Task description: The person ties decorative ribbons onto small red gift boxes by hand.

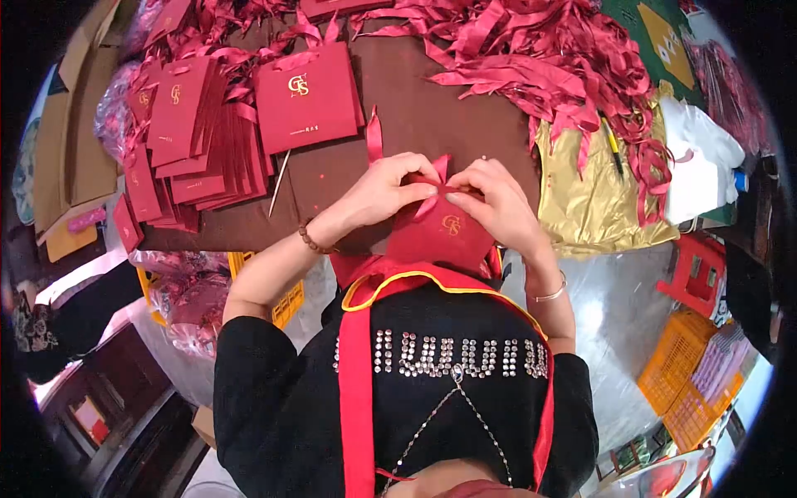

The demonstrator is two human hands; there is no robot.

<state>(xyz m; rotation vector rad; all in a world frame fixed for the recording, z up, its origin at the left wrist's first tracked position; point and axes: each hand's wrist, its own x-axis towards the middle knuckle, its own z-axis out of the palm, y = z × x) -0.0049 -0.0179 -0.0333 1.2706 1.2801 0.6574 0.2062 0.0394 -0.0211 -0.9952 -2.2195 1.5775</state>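
Note:
A red paper gift bag (452, 236) with a gold logo leans at the table's front edge, against my lap. Above its top edge, my left hand (398, 189) pinches a red ribbon (428, 204) between thumb and fingertips. Close beside it, my right hand (496, 199) is closed on the same ribbon, thumb and fingertips almost meeting the left ones. One ribbon end (374, 134) sticks up to the left of my hands. The exact crossing of the ribbon is partly hidden by my fingers.
Stacked red bags (187, 124) lie at the left, with another bag (303, 104) nearer the middle. A thin metal rod (280, 183) lies beside it. Loose ribbons (548, 70) heap at the back right, above gold plastic (573, 199) with a yellow-black pen (613, 145). Orange crates (685, 373) stand below right.

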